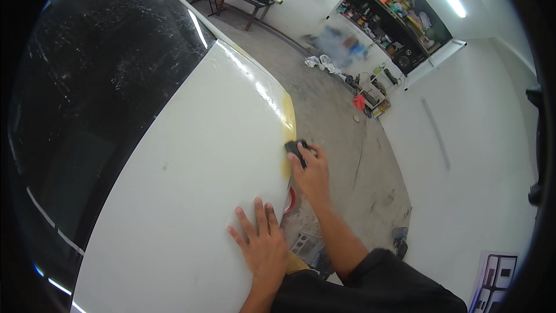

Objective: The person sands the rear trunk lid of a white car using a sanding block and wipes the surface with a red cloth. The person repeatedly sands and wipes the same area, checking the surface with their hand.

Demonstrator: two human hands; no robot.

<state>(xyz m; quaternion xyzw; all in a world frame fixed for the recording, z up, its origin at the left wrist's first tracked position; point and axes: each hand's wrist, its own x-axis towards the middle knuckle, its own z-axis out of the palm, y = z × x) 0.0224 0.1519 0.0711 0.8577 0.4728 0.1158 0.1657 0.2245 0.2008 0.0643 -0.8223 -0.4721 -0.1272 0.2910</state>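
A white car panel (191,156) spreads in front of me, bordered on the left by a dark, dusty window (116,52). Yellowish patches (287,113) run along its right edge. My right hand (311,168) grips a small black block (297,152), fingers over its top, pressed against that edge at the yellow area. What the block's underside looks like is hidden. My left hand (263,243) lies flat on the white surface nearer to me, its fingers spread and nothing in them.
Below the panel's edge a red ring-shaped thing (291,200) partly shows. A grey perforated piece (307,246) lies on the floor beneath my arms. Farther off are a workbench (246,0), crowded shelves (394,17) and a small rack (373,95) by the white wall.
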